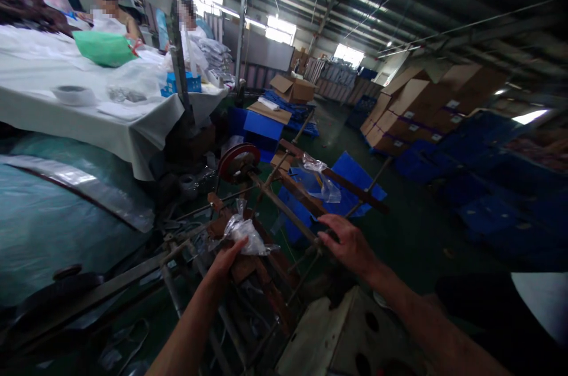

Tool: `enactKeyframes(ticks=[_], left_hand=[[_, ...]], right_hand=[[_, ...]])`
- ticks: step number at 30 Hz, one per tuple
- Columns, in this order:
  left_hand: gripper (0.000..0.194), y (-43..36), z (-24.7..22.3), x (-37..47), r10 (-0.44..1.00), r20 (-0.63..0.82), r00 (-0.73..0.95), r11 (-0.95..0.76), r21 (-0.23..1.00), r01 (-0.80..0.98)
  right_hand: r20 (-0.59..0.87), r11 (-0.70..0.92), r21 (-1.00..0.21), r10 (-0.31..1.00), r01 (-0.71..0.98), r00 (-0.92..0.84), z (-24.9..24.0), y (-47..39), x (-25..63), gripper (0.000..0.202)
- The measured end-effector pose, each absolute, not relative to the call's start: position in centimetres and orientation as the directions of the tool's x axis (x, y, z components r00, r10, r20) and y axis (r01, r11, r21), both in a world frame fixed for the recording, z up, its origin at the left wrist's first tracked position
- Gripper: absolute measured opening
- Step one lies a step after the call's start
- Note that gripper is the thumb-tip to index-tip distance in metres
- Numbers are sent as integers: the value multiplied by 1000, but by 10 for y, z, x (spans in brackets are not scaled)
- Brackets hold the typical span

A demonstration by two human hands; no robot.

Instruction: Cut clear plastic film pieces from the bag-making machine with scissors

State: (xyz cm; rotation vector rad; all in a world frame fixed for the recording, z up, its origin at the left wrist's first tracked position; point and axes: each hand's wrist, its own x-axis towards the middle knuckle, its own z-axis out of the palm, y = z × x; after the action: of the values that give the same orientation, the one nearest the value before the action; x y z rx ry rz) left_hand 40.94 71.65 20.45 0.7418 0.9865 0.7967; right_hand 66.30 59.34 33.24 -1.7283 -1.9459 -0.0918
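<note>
My left hand (pixel 228 258) is closed on a clear plastic bag (pixel 248 235) with whitish contents, its thumb lying over the bag's lower edge. The bag is above a brown wooden part of a metal frame. My right hand (pixel 348 243) is by the end of a long metal bar (pixel 284 207); its fingers are curved and apart, with a dark gap between them. Whether a fingertip touches the bar I cannot tell. Beyond the bar, another clear plastic bag (pixel 328 190) hangs over a reddish-brown rail (pixel 344 182). A red-rimmed wheel (pixel 239 163) is at the bar's far end.
A pale machine housing (pixel 326 334) stands below my right hand. Blue sheets (pixel 350 172) lie past the frame. At left are a white-covered table (pixel 146 136), large greenish wrapped bundles (pixel 66 210) and several people. Cardboard boxes (pixel 410 107) are stacked at the back right.
</note>
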Motion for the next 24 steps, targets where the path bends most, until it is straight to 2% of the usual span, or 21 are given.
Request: enactKeyframes(ticks=[3, 7, 10, 12, 15, 17, 19, 22, 24], left_hand=[[45, 715, 207, 409, 814, -465, 349, 560, 787, -258], [48, 715, 204, 409, 815, -470, 339, 562, 783, -265], [51, 717, 200, 408, 819, -456, 348, 545, 807, -226], [54, 719, 198, 406, 838, -424, 344, 503, 845, -185], [56, 718, 198, 400, 871, -364, 330, 425, 895, -134], [54, 713, 199, 392, 899, -333, 284, 370, 925, -86], [51, 704, 203, 382, 949, -282, 142, 284, 959, 9], [43, 687, 218, 373, 987, -110, -117, 127, 980, 154], [37, 682, 236, 377, 989, 6, -151, 19, 986, 165]], right_hand=[[531, 127, -158, 847, 979, -25, 366, 631, 691, 34], [517, 12, 15, 856, 1000, -18, 384, 680, 709, 49], [521, -41, 78, 854, 996, -5, 380, 709, 708, 57], [536, -4, -9, 844, 1000, 8, 378, 725, 707, 42], [542, 70, -230, 838, 971, 69, 380, 742, 715, 10], [546, 73, -325, 829, 943, 124, 384, 748, 726, 16], [545, 69, -397, 820, 915, 174, 386, 750, 738, 24], [516, 107, -523, 830, 846, 214, 388, 747, 749, 31], [468, 155, -656, 852, 739, 236, 389, 744, 752, 34]])
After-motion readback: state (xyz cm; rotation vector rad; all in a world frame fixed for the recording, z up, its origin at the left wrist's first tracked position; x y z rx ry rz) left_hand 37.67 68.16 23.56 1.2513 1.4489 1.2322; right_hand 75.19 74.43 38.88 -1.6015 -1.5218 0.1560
